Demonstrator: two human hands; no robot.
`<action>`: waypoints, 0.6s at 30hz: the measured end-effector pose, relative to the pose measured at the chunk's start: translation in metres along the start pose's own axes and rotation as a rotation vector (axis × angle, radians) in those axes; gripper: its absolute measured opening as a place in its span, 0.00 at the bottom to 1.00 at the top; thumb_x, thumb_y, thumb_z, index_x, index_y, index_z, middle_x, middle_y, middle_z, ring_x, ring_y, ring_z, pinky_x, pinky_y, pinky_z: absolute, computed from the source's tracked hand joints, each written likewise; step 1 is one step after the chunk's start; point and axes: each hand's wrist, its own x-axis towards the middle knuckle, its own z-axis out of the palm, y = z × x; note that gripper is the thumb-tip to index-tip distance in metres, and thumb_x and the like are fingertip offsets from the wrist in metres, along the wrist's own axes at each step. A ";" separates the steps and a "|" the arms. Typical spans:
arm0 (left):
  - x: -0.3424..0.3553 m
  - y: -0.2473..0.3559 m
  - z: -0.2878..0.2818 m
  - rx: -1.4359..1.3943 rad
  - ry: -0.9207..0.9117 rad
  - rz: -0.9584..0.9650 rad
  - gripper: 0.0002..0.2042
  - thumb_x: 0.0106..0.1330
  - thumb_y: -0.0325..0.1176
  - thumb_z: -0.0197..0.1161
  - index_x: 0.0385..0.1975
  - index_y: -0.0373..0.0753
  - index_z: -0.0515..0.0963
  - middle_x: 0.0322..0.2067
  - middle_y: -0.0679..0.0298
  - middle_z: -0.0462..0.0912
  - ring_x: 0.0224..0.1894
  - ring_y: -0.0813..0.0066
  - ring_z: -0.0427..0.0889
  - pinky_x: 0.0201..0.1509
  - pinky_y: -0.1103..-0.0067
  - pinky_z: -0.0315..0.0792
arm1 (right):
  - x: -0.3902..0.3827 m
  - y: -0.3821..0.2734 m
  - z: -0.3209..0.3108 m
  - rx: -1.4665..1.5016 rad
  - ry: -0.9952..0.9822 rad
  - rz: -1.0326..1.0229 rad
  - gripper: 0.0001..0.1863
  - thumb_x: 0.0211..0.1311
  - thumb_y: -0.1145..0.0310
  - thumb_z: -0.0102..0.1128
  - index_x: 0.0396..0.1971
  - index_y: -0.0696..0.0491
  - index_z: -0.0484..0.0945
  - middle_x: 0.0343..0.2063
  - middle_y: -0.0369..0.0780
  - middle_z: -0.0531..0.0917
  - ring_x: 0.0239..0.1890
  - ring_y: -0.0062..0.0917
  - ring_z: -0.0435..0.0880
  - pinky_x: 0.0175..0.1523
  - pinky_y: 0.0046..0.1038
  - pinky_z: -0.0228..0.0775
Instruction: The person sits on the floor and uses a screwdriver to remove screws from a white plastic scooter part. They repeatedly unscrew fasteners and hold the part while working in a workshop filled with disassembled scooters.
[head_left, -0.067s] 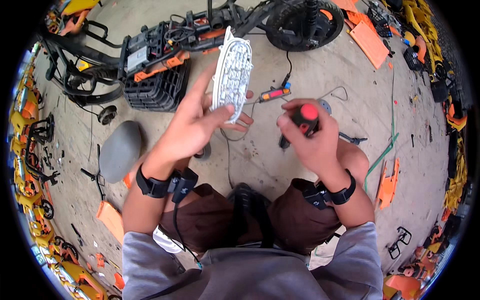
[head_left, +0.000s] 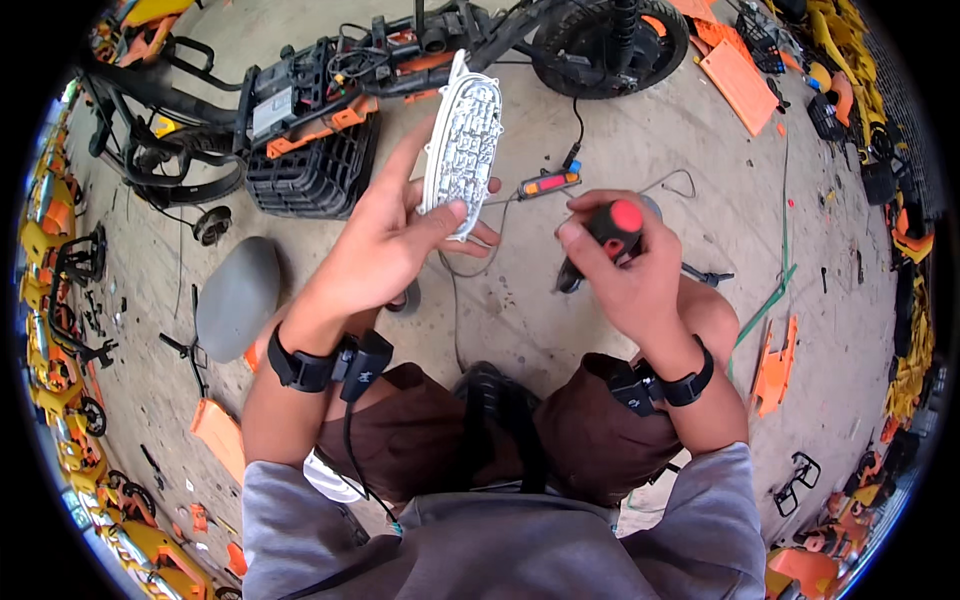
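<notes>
the left hand (head_left: 385,250) grips a white ribbed plastic panel (head_left: 462,140) by its lower end, thumb across the front and fingers behind, so the panel stands nearly upright above the hand. the right hand (head_left: 625,275) is closed in a fist around a black screwdriver with a red cap (head_left: 610,228), its shaft pointing down toward the concrete floor (head_left: 640,140), well apart from the panel. a small orange light unit (head_left: 548,184) lies on the floor between the hands.
</notes>
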 end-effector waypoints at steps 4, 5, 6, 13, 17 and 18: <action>-0.003 -0.002 0.001 0.200 0.055 -0.044 0.33 0.72 0.19 0.50 0.74 0.40 0.45 0.53 0.50 0.78 0.43 0.66 0.85 0.46 0.73 0.82 | 0.008 0.016 -0.004 -0.214 -0.006 -0.254 0.17 0.51 0.65 0.76 0.39 0.57 0.82 0.26 0.36 0.84 0.27 0.23 0.82 0.38 0.25 0.74; -0.002 -0.001 0.000 0.248 0.060 -0.038 0.33 0.72 0.19 0.50 0.74 0.40 0.45 0.51 0.51 0.78 0.42 0.67 0.85 0.45 0.74 0.82 | 0.007 0.017 -0.006 -0.280 -0.018 -0.293 0.18 0.50 0.65 0.77 0.39 0.57 0.83 0.26 0.36 0.84 0.28 0.24 0.82 0.38 0.25 0.74; -0.001 -0.003 -0.004 0.289 0.061 -0.038 0.33 0.72 0.19 0.50 0.74 0.40 0.45 0.50 0.52 0.79 0.41 0.68 0.85 0.44 0.74 0.82 | 0.004 0.014 -0.005 -0.368 -0.047 -0.259 0.19 0.49 0.66 0.78 0.40 0.57 0.83 0.27 0.37 0.84 0.29 0.22 0.81 0.39 0.23 0.74; 0.002 -0.003 -0.003 0.367 0.213 0.042 0.23 0.73 0.22 0.51 0.66 0.38 0.57 0.37 0.58 0.79 0.28 0.75 0.83 0.31 0.79 0.79 | -0.003 0.028 -0.002 -0.684 -0.335 0.149 0.26 0.45 0.58 0.80 0.42 0.57 0.84 0.26 0.41 0.86 0.29 0.27 0.85 0.39 0.26 0.76; 0.004 -0.008 -0.016 0.527 0.204 0.160 0.23 0.71 0.24 0.52 0.65 0.39 0.59 0.33 0.53 0.79 0.25 0.65 0.79 0.29 0.72 0.72 | -0.012 0.056 0.001 -0.611 -0.332 0.254 0.24 0.51 0.58 0.76 0.45 0.56 0.84 0.27 0.43 0.86 0.30 0.25 0.86 0.40 0.26 0.77; 0.004 -0.007 -0.016 0.533 0.209 0.174 0.22 0.70 0.25 0.53 0.63 0.38 0.59 0.32 0.46 0.80 0.28 0.51 0.79 0.32 0.65 0.72 | -0.014 0.065 0.001 -0.679 -0.366 0.323 0.24 0.52 0.53 0.72 0.47 0.51 0.84 0.26 0.44 0.87 0.33 0.34 0.88 0.41 0.32 0.78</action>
